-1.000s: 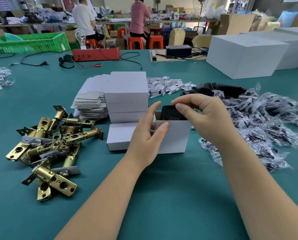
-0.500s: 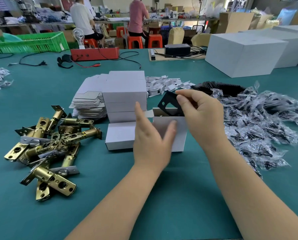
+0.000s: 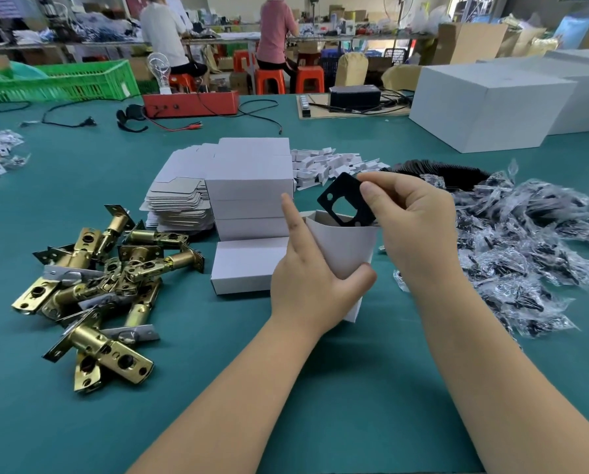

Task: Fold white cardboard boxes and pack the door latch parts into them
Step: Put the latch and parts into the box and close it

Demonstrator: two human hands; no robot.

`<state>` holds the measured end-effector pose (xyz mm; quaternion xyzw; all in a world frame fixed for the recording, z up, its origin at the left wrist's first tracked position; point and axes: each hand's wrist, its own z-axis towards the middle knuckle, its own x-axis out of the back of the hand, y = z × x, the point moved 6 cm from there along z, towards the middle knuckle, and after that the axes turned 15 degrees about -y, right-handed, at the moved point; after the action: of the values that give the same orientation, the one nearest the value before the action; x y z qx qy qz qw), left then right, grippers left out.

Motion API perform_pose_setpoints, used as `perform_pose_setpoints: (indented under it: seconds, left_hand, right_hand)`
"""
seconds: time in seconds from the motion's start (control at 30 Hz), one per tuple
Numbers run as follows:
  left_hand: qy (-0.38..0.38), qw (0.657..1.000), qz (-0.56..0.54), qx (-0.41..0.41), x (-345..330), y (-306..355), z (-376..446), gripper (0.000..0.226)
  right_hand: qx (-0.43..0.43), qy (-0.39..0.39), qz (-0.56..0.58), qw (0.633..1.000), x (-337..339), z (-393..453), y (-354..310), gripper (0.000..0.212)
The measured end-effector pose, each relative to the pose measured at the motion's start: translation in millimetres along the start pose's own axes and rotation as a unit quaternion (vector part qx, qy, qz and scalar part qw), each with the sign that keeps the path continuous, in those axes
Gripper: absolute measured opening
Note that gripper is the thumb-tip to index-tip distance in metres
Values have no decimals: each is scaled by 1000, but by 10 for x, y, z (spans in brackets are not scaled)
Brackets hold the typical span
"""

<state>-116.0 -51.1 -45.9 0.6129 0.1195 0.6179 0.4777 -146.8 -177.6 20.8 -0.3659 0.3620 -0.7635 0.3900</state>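
Note:
My left hand [image 3: 315, 285] grips a small white cardboard box [image 3: 346, 249] held upright with its top end open. My right hand [image 3: 412, 220] pinches a flat black plate [image 3: 342, 196] with a rectangular cut-out, tilted, its lower edge at the box's opening. A pile of brass door latches [image 3: 111, 278] lies on the left of the green table. Folded white boxes [image 3: 252, 196] are stacked behind my left hand, with flat box blanks [image 3: 180, 196] beside them.
Clear bags of black parts [image 3: 525, 248] are heaped on the right, with a row of black plates [image 3: 436, 171] and small white card pieces [image 3: 330, 162] behind. Large white cartons [image 3: 488, 104], a red device [image 3: 190, 104] and a green crate [image 3: 60, 80] stand at the back. Two people sit beyond.
The box has been lifted off the table and tipped upright in my left hand. My right hand has raised the black plate up out of the opening and turned it.

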Motion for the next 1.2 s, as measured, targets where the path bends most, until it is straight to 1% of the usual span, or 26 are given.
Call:
perform_pose_setpoints:
  seconds: [0.07, 0.2, 0.27, 0.33, 0.4, 0.47, 0.5, 0.53, 0.57, 0.6, 0.63, 0.67, 0.7, 0.77, 0.8, 0.83, 0.87, 0.9, 0.93, 1.0, 1.07, 1.13, 1.2]
  left_hand:
    - [-19, 999, 30, -7, -2, 18, -14, 119]
    - [-51, 998, 46, -6, -18, 1, -8, 121]
    - [-52, 997, 47, -15, -30, -7, -5, 121]
    - [-45, 998, 42, -21, -30, -21, -2, 121]
    - [-32, 999, 16, -28, -13, -30, -8, 118]
    - [-15, 998, -48, -41, 2, -30, -20, 112]
    - [-7, 995, -81, -50, 7, -35, -25, 110]
    - [1, 993, -106, -57, 11, -41, -27, 109]
    - [7, 991, -121, -62, 14, -45, -29, 110]
    - [10, 989, -128, -67, 17, -48, -29, 112]
    - [12, 988, -132, -74, 26, -46, -26, 110]
    - [12, 987, -142, -80, 40, -39, -27, 106]
    - [13, 983, -164, -81, 64, -33, -29, 97]
    - [29, 971, -224, -77, 128, -40, -23, 67]
    - [43, 963, -253, -80, 168, -53, -17, 51]
    - [53, 954, -283, -85, 205, -69, -10, 38]
    - [56, 944, -313, -87, 233, -92, 1, 31]
    - [56, 935, -341, -85, 252, -115, 11, 26]
    - [54, 926, -365, -79, 265, -139, 16, 22]
    - [47, 914, -397, -69, 279, -171, 7, 21]
    - [38, 907, -414, -71, 286, -170, -10, 22]
    - [26, 900, -430, -67, 284, -165, -22, 23]
    - [20, 894, -446, -42, 281, -178, -13, 31]
  right_hand:
    - [-7, -3, 5, 1000, 8, 2, 13, 30]
    - [-44, -22, 10, 999, 13, 18, 70, 24]
    - [-77, -64, 4, 995, -23, 37, 103, 21]
    - [-103, -139, -24, 985, -108, 35, 120, 24]
    - [-109, -174, -58, 977, -165, 12, 129, 24]
    - [-91, -162, -37, 982, -184, -8, 94, 21]
    - [-70, -139, -18, 988, -162, -11, 57, 21]
    - [-39, -102, -24, 994, -99, -4, 20, 20]
    - [-9, -61, -64, 996, -11, 12, -5, 21]
    - [2, -28, -119, 993, 82, 38, 6, 22]
    - [-11, -17, -174, 984, 164, 77, 65, 23]
    - [-51, -36, -225, 972, 224, 122, 188, 22]
    - [-105, -79, -272, 953, 257, 158, 358, 24]
    - [-213, -180, -357, 892, 266, 152, 700, 32]
    - [-243, -222, -401, 855, 247, 128, 827, 34]
    - [-252, -250, -449, 820, 218, 110, 912, 31]
    - [-248, -263, -491, 793, 188, 105, 964, 25]
    - [-240, -262, -517, 778, 169, 109, 985, 19]
    - [-237, -257, -529, 773, 166, 115, 1000, 15]
    - [-245, -254, -525, 774, 173, 116, 1022, 15]
    - [-246, -251, -510, 785, 179, 115, 1036, 19]
    - [-243, -230, -483, 810, 196, 117, 1036, 22]
    - [-241, -202, -438, 842, 218, 116, 1037, 23]
